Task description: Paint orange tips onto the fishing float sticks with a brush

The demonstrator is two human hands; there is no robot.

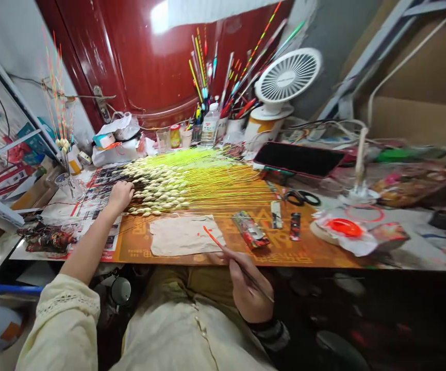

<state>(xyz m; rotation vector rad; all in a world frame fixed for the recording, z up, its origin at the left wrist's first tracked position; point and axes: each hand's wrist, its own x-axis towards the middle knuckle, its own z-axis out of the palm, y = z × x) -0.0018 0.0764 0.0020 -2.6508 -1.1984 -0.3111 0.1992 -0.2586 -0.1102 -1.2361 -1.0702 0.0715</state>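
While right fingers (243,257) pinch the brush (214,237), floats (161,186) lie beside left fingers (130,188), grip unclear.

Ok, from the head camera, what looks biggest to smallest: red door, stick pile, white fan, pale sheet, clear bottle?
1. Red door
2. Stick pile
3. White fan and pale sheet: too alike to rank; sheet nearer
4. Clear bottle

Two hands (122,196) (251,291), one held brush (214,239), one fan (287,76) and dozens of floats (159,188) show.
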